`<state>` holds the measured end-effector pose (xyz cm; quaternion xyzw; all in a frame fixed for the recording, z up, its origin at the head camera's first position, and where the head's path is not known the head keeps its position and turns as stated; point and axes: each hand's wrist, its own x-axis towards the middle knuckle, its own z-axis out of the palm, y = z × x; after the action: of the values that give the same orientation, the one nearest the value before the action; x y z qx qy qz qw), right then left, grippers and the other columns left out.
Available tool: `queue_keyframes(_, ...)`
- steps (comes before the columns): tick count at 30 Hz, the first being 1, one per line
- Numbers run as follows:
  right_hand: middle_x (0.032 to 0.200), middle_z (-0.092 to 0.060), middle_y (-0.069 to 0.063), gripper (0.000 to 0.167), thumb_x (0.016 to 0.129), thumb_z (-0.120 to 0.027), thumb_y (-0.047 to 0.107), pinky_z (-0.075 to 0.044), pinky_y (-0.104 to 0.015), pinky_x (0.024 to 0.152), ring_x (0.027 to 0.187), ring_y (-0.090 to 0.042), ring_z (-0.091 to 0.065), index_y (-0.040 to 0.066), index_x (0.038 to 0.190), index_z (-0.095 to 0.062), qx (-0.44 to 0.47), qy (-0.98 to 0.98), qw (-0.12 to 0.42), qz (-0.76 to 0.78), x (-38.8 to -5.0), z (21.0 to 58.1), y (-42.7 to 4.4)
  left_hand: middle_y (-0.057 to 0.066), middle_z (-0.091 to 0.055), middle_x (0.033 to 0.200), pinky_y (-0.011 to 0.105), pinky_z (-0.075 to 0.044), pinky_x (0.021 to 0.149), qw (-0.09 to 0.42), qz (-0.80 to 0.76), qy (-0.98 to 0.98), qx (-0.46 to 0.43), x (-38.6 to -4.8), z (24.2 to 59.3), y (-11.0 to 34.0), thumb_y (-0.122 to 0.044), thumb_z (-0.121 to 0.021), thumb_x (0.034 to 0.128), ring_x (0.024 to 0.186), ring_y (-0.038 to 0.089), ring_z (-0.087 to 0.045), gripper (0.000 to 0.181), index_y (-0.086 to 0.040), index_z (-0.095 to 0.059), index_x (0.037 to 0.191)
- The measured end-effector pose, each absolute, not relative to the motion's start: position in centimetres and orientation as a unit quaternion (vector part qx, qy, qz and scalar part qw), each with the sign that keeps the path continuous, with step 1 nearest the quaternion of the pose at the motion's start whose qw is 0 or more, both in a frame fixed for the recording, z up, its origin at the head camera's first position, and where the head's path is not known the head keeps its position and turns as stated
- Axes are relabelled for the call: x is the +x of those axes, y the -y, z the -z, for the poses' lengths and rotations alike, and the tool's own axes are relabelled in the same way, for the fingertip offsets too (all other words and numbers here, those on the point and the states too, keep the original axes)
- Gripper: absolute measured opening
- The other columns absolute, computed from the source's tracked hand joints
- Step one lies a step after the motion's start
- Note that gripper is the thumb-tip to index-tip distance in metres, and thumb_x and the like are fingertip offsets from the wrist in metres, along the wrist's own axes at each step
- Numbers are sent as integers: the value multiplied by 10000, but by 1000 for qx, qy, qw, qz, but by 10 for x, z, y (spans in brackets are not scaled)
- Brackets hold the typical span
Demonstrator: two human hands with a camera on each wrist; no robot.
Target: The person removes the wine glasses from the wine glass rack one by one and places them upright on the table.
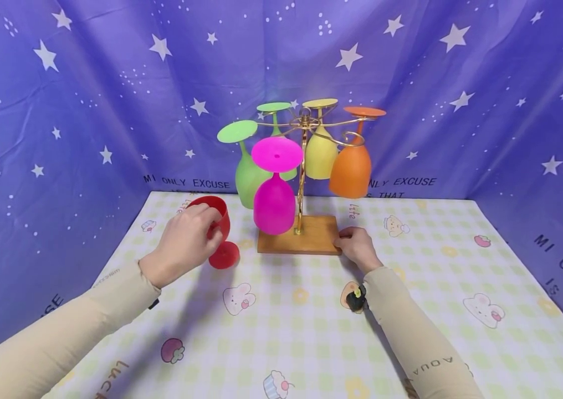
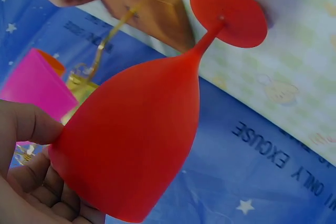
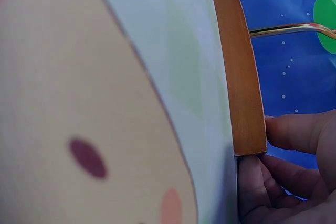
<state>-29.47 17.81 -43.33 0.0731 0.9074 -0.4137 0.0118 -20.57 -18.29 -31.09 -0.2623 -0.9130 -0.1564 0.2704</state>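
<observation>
My left hand point(image 1: 184, 238) pinches the rim of a red wine glass point(image 2: 136, 135), thumb on one side of the bowl. The glass is bowl up, and its round foot point(image 1: 224, 255) is at the tabletop, left of the rack; whether it touches the cloth I cannot tell. My right hand point(image 1: 359, 248) grips the right front corner of the rack's wooden base point(image 1: 318, 230), with the thumb on top in the right wrist view point(image 3: 247, 93). From the gold rack point(image 1: 303, 172) hang upside-down glasses: magenta point(image 1: 274, 205) in front, orange point(image 1: 351, 172) right, yellow point(image 1: 320, 152) behind, two green point(image 1: 247, 177) left.
A checked tablecloth point(image 1: 301, 332) with printed cartoons covers the table. Behind and at both sides hangs a blue star-patterned curtain point(image 1: 162, 100). The orange glass's bowl hangs above and behind my right hand.
</observation>
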Motion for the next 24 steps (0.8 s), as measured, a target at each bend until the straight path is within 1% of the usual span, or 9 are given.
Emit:
queue_keyframes(5,1110,-630,-205,326,846,-651,154,-465,-407,861,978,-314,-556,-46,1103,-635,72,-908,10,412,-294,432,-178,40,-505,704,373,-434,560,268,139,921,-247,-217,310,195,-23,-565,735,657,217,-493,66,-48,-615,770)
queue_keyframes(11,1103,-626,-214,319,845,-646,138,-468,-411,857,974,-315,-562,-52,1100,-628,70,-907,10,415,-294,432,-178,85,-544,725,425,-455,603,272,119,929,-222,-230,308,207,-28,-580,754,684,289,-523,64,-32,-633,789)
queue_keyframes(14,1094,-628,-208,320,845,-649,146,-478,-396,823,955,-310,-565,-47,1099,-628,69,-907,9,415,-295,433,-178,103,-555,714,449,-460,607,289,96,926,-222,-239,308,215,-28,-581,758,680,322,-535,48,-27,-628,769)
queue_keyframes(17,1084,-631,-202,321,849,-649,156,-486,-386,793,936,-304,-568,-45,1098,-628,69,-908,9,414,-296,435,-179,119,-561,696,470,-466,583,313,72,919,-228,-248,308,224,-38,-587,774,659,348,-545,48,-24,-608,734)
queue_keyframes(19,1078,-632,-197,318,847,-655,160,-485,-382,790,933,-302,-566,-41,1092,-629,71,-907,8,415,-295,436,-179,138,-577,707,487,-476,584,320,59,918,-228,-255,307,230,-49,-605,785,663,363,-555,56,-15,-610,741)
queue_keyframes(21,1080,-630,-200,319,845,-658,159,-483,-388,798,938,-307,-564,-43,1090,-629,70,-907,6,415,-295,436,-179,157,-597,737,502,-488,604,314,46,922,-221,-260,305,236,-57,-629,787,683,374,-567,58,-3,-620,766)
queue_keyframes(24,1086,-627,-212,324,845,-657,156,-479,-407,818,953,-321,-562,-51,1092,-627,65,-907,3,416,-294,434,-178,180,-609,775,520,-497,649,291,39,935,-201,-267,303,244,-52,-642,779,713,380,-572,71,12,-634,808)
